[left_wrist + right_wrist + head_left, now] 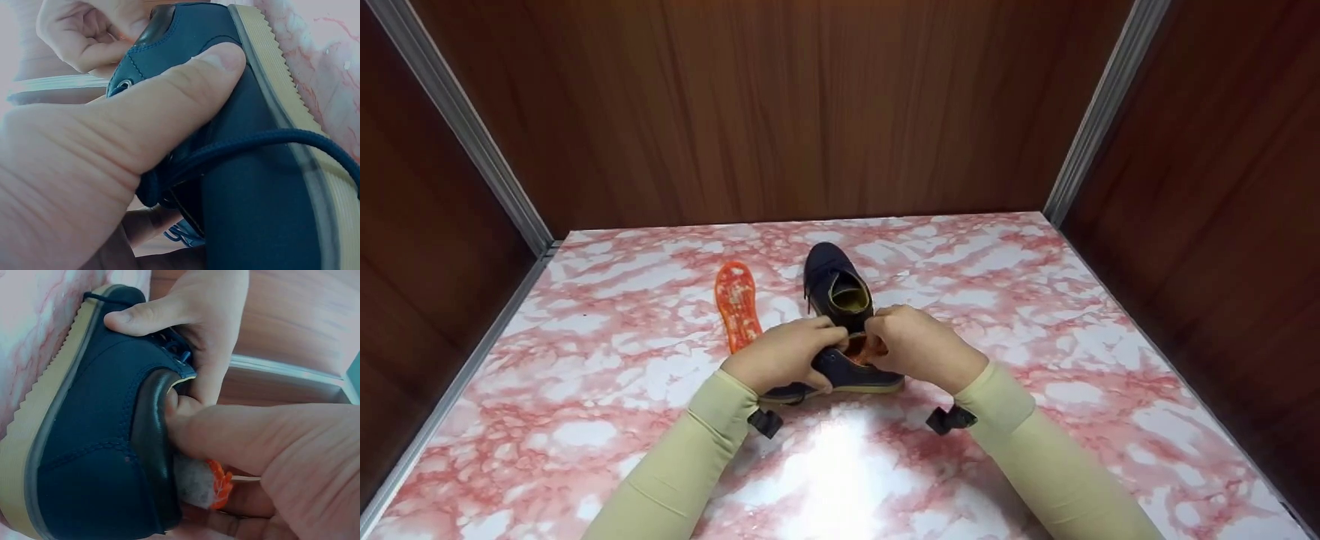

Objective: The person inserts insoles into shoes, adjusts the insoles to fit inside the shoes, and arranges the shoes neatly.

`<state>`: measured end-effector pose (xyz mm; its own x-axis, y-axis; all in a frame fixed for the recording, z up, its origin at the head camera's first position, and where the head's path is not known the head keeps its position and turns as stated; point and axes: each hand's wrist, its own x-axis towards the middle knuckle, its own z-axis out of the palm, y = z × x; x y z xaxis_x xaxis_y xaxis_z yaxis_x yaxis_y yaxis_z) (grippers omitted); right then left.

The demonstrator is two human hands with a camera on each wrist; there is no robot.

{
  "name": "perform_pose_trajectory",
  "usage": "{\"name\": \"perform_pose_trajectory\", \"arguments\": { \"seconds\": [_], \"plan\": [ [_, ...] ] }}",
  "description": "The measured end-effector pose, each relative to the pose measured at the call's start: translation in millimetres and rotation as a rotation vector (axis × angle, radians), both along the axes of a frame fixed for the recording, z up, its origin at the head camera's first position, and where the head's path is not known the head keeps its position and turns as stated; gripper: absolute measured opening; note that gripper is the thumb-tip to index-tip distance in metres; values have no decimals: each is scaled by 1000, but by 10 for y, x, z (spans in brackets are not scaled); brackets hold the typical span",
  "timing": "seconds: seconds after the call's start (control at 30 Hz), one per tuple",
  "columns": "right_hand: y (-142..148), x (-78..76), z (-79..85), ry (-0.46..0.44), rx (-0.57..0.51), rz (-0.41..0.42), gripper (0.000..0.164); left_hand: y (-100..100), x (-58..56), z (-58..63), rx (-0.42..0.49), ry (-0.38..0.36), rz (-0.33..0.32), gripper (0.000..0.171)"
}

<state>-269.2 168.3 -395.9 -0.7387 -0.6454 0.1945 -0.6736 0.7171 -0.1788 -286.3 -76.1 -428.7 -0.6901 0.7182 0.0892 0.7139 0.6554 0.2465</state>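
A navy lace-up shoe [851, 379] with a pale ridged sole lies sideways on the table, toe to the left. My left hand [784, 352] grips it across the laces, thumb [208, 70] pressed on its near side. At the heel opening, my right hand [922, 341] pinches an orange gel insole [220, 484] with a greyish-white patch; its thumb reaches just inside the dark collar [154, 422]. Most of this insole is hidden in the shoe. A loose lace [264, 138] hangs over the shoe's side.
Just behind stands a matching navy shoe [826, 264], toe pointing away. Another orange insole [735, 300] lies flat to the left, its near end covered by my left hand. Brown wood-grain panels [810, 112] enclose the pink-and-white marbled table [585, 435] at the back and sides.
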Motion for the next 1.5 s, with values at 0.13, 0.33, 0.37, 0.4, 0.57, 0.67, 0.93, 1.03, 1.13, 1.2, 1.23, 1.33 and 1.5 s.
{"name": "perform_pose_trajectory", "arguments": {
  "seconds": [0.13,0.33,0.37,0.4,0.57,0.67,0.93,1.03,1.13,1.2,1.23,1.33,1.5],
  "plan": [
    [3,24,27,34,41,28,26,3,6,9,-2,-9,6,56],
    [29,87,83,30,95,19,30,12,14,23,-8,-8,8,55],
    [30,100,90,33,106,16,30,12,12,21,-8,-8,8,56],
    [27,110,97,38,116,14,30,13,9,18,-8,-8,10,56],
    [-4,158,124,59,170,-41,26,16,-6,0,-13,-12,19,56],
    [-25,170,134,76,195,-67,24,17,-7,-1,-16,-17,24,56],
    [-26,153,138,100,144,-54,15,20,3,18,-15,-29,27,56],
    [-19,143,130,142,139,-48,16,15,1,15,-13,-28,25,56],
    [-16,133,120,168,127,-47,17,13,-3,10,-13,-23,22,56],
    [-16,125,107,181,117,-41,18,13,-4,7,-13,-20,20,56],
    [-17,120,98,188,115,-36,18,13,-2,9,-12,-20,19,56],
    [-23,107,63,215,107,-17,21,13,6,12,-8,-16,15,56],
    [-28,100,30,237,88,-3,26,7,10,11,-5,-1,9,56]
  ]
}}
